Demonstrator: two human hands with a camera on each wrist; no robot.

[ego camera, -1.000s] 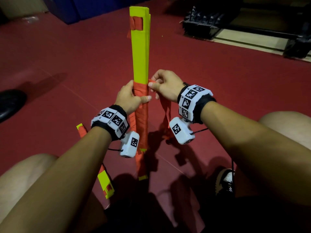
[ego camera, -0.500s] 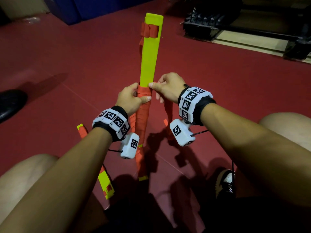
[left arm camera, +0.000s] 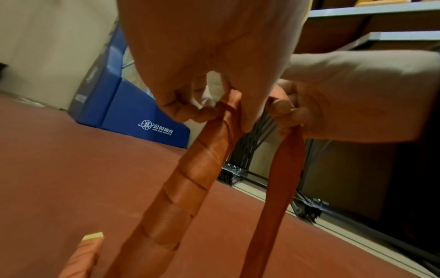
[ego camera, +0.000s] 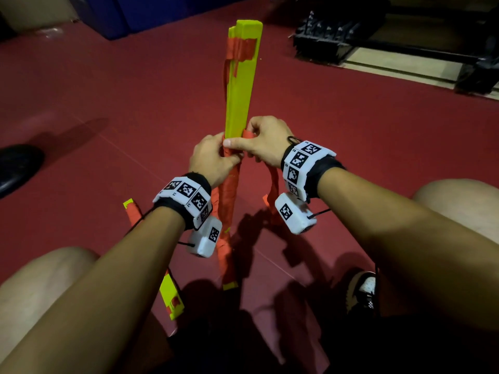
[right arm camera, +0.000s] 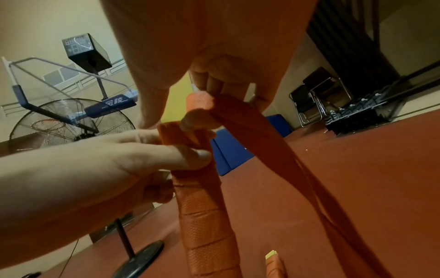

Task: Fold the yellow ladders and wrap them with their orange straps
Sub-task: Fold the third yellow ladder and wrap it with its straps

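Head view: both hands' fingers (ego camera: pixel 228 143) pinch woven orange strap (ego camera: pixel 226 201) spiralled round flat yellow ladder (ego camera: pixel 240 85)

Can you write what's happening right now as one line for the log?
step: wrapping strap | left hand: grips wrapped ladder bundle | right hand: pinches orange strap | lower half wrapped, top bare | second ladder: on floor

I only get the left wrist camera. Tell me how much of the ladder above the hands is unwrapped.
Observer: The yellow ladder is bare from the hands up to an orange band near its top.
Operator: Report the right hand's grip.
Observer: The right hand pinches the orange strap at the ladder's right edge, thumb reaching across its front.
Operator: Check the floor far left.
Observer: A black shoe sits there on the red floor.
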